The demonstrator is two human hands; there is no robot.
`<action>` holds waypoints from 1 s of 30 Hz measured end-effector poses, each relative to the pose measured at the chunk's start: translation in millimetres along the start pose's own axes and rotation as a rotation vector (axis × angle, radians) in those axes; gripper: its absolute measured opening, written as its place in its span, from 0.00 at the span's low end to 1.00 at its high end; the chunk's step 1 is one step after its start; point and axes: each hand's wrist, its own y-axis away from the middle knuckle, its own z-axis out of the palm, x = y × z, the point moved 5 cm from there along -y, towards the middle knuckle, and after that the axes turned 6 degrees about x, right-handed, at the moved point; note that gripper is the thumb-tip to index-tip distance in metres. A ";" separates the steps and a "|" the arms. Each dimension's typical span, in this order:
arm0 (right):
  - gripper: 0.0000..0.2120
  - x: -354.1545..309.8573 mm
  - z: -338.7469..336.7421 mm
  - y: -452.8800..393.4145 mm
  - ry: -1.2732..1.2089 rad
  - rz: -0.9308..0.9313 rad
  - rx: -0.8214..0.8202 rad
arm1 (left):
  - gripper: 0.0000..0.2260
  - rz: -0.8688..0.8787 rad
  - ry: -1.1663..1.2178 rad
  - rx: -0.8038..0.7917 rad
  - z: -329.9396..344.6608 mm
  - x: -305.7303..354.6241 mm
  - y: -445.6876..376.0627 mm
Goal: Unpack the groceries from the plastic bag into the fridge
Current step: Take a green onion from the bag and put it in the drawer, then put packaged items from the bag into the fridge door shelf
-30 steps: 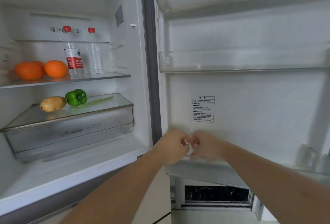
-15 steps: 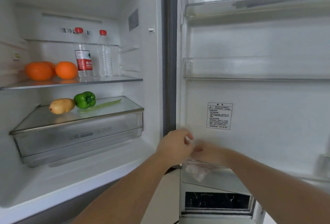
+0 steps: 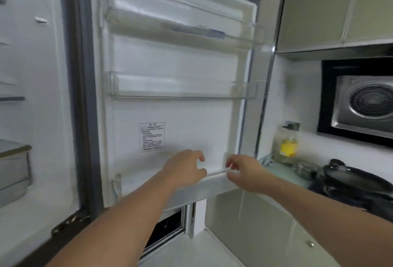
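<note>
White fridge door's lowest clear bin sits under both hands. Left hand and right hand hover at its rim, fingers loosely curled, holding nothing.

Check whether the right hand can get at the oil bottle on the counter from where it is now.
Probably yes. The right hand hovers at the bottom door shelf, holding nothing, and the oil bottle stands beyond the fridge door's edge, so it must go around that edge.
</note>
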 end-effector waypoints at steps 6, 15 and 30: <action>0.16 108.1 -88.0 99.2 0.126 0.345 0.091 | 0.17 0.256 -0.007 -0.074 38.1 118.9 1.6; 0.19 195.0 -188.5 295.4 0.290 0.746 0.181 | 0.18 0.529 0.049 -0.176 96.0 296.1 71.5; 0.22 249.3 -311.7 560.2 0.362 1.152 0.313 | 0.16 0.902 0.190 -0.354 171.7 546.8 206.2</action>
